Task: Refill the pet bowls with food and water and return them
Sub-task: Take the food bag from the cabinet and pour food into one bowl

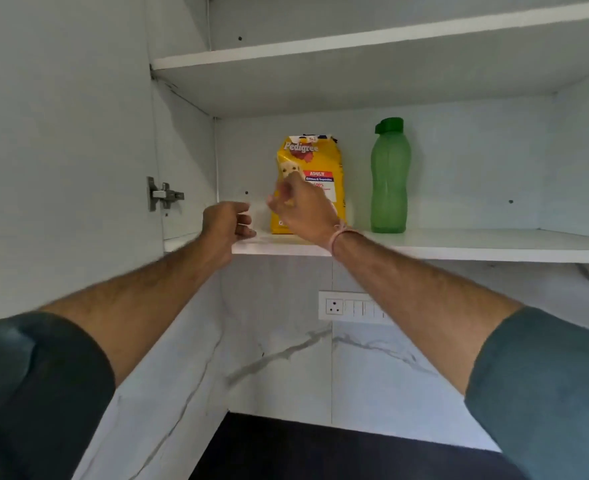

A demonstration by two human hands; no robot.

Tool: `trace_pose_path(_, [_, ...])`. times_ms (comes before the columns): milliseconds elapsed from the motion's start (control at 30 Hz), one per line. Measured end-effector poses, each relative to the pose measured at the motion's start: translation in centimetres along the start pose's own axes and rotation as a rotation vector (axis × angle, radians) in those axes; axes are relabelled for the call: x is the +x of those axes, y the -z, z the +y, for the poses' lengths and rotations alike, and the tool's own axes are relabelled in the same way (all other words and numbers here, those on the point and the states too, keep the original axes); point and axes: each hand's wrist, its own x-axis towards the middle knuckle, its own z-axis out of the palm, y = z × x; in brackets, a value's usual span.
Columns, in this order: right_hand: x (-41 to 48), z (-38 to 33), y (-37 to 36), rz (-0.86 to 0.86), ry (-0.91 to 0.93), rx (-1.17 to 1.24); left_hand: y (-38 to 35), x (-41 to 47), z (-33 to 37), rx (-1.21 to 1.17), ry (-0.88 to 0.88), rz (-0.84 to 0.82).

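Observation:
A yellow Pedigree dog food bag stands upright on the lower cabinet shelf. To its right stands a green water bottle with its lid on. My right hand is raised in front of the bag's lower left part, fingers loosely curled and blurred, holding nothing I can see. My left hand is at the shelf's front edge, left of the bag. Its fingers are curled round a small white thing that blends into the white cabinet. No pet bowl is in view.
The open cabinet door with a metal hinge is on the left. An upper shelf runs above. Below the cabinet are a marble-look wall with a socket panel and a dark counter.

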Motion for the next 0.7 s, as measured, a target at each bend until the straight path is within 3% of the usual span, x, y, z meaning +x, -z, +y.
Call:
trace_pose_path(100, [3.2,5.3,1.3,-0.001,-0.182,0.007,-2.6,3.1,0.2,0.305,-0.103,0.002])
trace_pose_path(233, [6.7,10.6,1.6,0.011,-0.408,0.019,-5.0,7.0,-1.0,0.502,0.035,-0.147])
trace_pose_path(467, [8.4,14.8,1.0,-0.216,-0.662,0.203,-6.4,12.4,-3.5,0.525,0.136,-0.35])
trace_pose_path(567, [9.3,16.2,0.4,-0.257,-0.686,0.273,-6.5,15.8,-4.9,0.495,0.125,-0.412])
trace_pose_path(700, [9.1,16.2,0.9,-0.273,-0.695,0.318,-6.9,13.5,-4.0,0.468,0.099,-0.456])
